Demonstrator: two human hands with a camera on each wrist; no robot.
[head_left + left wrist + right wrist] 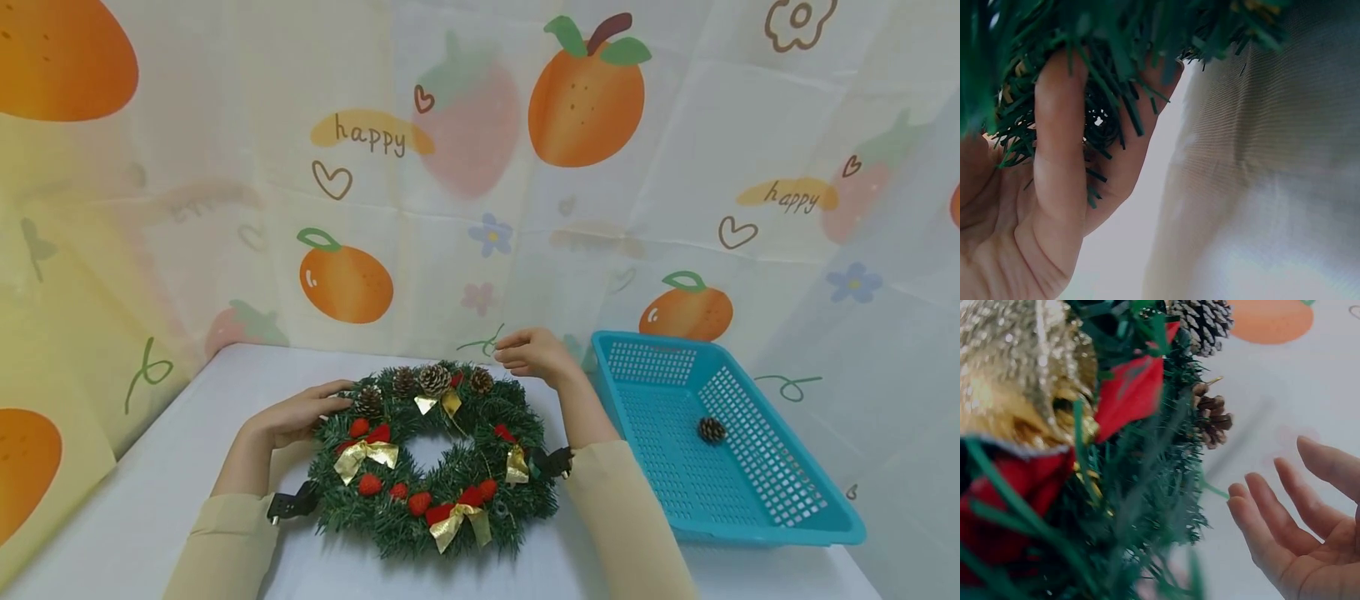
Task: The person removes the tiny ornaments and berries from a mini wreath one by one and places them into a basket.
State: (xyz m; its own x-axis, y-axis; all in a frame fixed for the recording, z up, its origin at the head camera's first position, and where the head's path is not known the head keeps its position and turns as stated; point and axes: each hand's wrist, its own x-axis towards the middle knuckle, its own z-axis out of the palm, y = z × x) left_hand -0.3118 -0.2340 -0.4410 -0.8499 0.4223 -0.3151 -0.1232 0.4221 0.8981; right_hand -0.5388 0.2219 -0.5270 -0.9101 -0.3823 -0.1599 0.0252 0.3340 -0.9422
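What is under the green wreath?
The white table shows through the centre hole of the green wreath. Elsewhere, the wreath covers the surface, so whatever lies beneath it cannot be seen.

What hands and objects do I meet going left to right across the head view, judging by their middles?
Left hand → green wreath → right hand → blue basket with a pine cone inside.
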